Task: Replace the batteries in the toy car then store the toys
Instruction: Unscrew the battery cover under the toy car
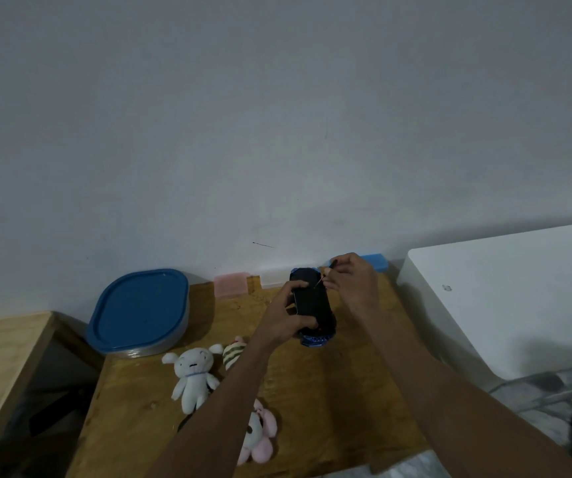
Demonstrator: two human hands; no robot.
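Three soft toys [193, 377] lay loose on the worktop [329, 391] beside a lidded blue tub [140, 310], likely waiting for storage. Left hand [286, 317] wrapped round the toy car [312, 301], propped belly-up at mid-worktop, apparently to steady it. Right hand [348, 276], wrist cocked, pinched a thin screwdriver [320, 281], tip on the underside, probably at the battery cover.

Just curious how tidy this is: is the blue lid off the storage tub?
No, the blue lid sits closed on the tub.
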